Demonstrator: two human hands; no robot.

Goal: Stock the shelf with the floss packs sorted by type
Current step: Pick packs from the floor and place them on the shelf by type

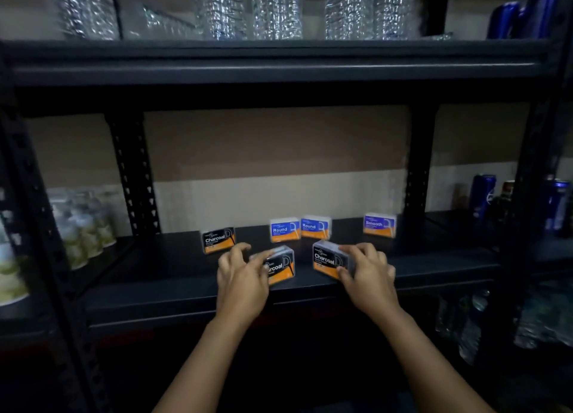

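On the black middle shelf (173, 266) stand several floss packs. A black Charcoal pack (218, 239) stands at the back left. Two blue Round packs (284, 229) (314, 226) stand side by side in the middle, and a blue Smooth pack (379, 224) is at the right. My left hand (240, 276) grips a second Charcoal pack (280, 265) near the shelf's front. My right hand (367, 273) grips a third Charcoal pack (325, 259) beside it. Both held packs are tilted.
Black perforated uprights (135, 176) (417, 176) frame the bay. Pale jars (83, 223) fill the left shelf and blue cans (482, 195) the right. Wrapped water bottles (276, 9) stand on the shelf above; more bottles (471, 325) sit below right.
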